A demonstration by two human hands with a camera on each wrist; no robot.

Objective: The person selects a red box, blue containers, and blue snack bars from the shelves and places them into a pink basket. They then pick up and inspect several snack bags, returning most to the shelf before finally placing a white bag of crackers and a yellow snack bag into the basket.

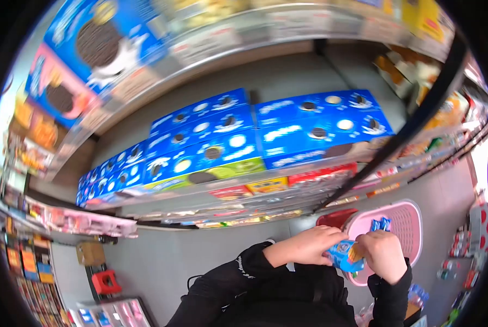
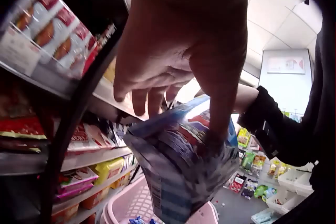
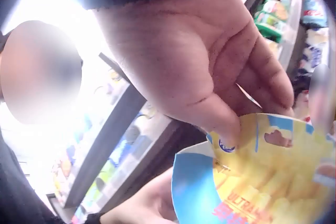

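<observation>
Both hands are on one snack pack (image 1: 345, 256), blue with a yellow panel, in front of the body. My left hand (image 1: 310, 245) holds it from the left; in the left wrist view the thumb lies on the pack's shiny, striped side (image 2: 184, 155). My right hand (image 1: 384, 255) pinches the rounded top edge, its thumb on the yellow panel (image 3: 273, 166), which pictures fries and bears "ULTRA" lettering. Below stands a pink basket (image 1: 417, 229) with blue-wrapped packets (image 1: 381, 224) in it.
Blue cookie boxes (image 1: 200, 144) fill the shelf ahead, above lower shelves of snacks. A dark upright post (image 1: 399, 139) crosses the shelf front. At lower left are a red stool (image 1: 106, 282) and a cardboard box (image 1: 91, 253). Grey floor (image 1: 162, 261) lies between.
</observation>
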